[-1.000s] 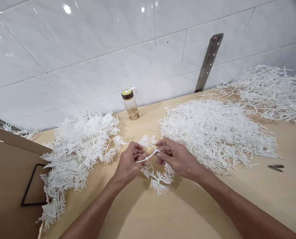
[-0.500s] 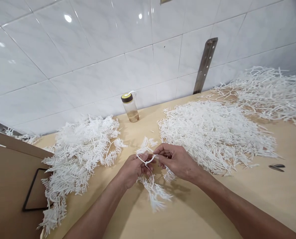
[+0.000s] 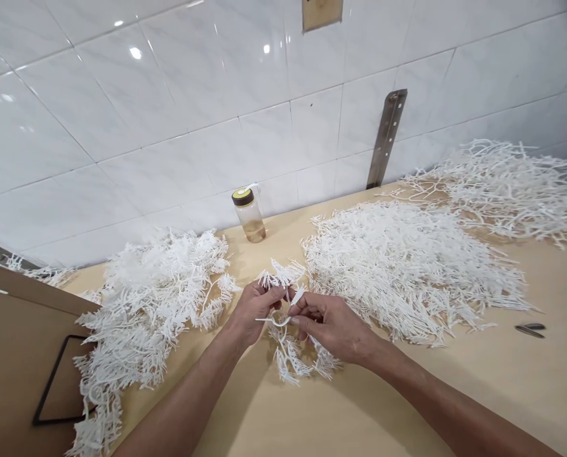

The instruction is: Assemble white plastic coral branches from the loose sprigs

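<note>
In the middle of the head view my left hand (image 3: 253, 312) pinches a white branched plastic sprig between thumb and fingers. Its feathery tips (image 3: 283, 274) fan out above the fingertips. My right hand (image 3: 333, 325) is closed beside it, fingers pinching a thin white stem (image 3: 280, 324) that bends in a small curve between both hands. More frayed white tips (image 3: 289, 362) hang below the hands over the table. How the stems join inside the fingers is partly hidden.
White sprigs lie heaped at left (image 3: 164, 298) and right (image 3: 407, 266), with looser stems (image 3: 512, 190) farther right. A lidded bottle (image 3: 249, 219) stands near the tiled wall. Small thread snips (image 3: 531, 330) lie at right. A brown board-like panel (image 3: 21, 355) borders the left.
The right hand has moved slightly down and left, closer to the left hand. The white stem loop between them has shifted lower, and the hanging tips have swung. The camera view tilted slightly up.
</note>
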Demonstrator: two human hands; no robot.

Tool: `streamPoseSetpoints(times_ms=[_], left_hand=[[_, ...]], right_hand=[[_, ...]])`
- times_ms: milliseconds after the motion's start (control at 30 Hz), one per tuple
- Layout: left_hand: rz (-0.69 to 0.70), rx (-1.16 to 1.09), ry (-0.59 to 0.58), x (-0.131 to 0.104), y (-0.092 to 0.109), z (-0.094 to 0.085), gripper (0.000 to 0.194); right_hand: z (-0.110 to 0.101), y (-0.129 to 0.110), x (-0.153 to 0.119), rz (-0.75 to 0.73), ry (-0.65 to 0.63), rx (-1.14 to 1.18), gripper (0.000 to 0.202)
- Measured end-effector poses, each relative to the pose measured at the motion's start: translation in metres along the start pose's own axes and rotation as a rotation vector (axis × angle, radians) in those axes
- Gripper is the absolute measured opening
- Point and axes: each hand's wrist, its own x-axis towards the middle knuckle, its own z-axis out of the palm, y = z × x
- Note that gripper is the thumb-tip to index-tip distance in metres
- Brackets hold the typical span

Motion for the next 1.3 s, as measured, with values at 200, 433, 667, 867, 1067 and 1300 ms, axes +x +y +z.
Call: streamPoseSetpoints(times_ms=[200, 433, 667, 867, 1067, 1300], left_hand=[[0.006, 0.082, -0.078, 0.008, -0.002, -0.006, 0.029], [0.116, 0.302, -0.143, 0.015, 0.011, -0.025, 0.026], [0.030, 0.163, -0.132, 0.023, -0.003, -0.024, 0.029], [-0.079, -0.111, -0.068, 0.027, -0.030, -0.006, 0.028], [-0.024, -0.182, 0.032, 0.021, -0.034, -0.001, 0.031], [-0.023, -0.204, 0.091, 0.023, -0.040, 0.001, 0.033]], right_hand=[[-0.005, 0.000, 0.000, 0.043, -0.088, 0.087, 0.013], [-0.014, -0.003, -0.001, -0.001, -0.196, 0.042, 0.020], [-0.026, 0.004, 0.009, 0.007, 0.190, -0.075, 0.023], [-0.018, 0.011, 0.009, -0.034, 0.250, -0.124, 0.024], [-0.003, 0.015, 0.006, -0.280, 0.270, -0.360, 0.020], [0.004, 0.020, 0.009, -0.552, 0.324, -0.627, 0.028]])
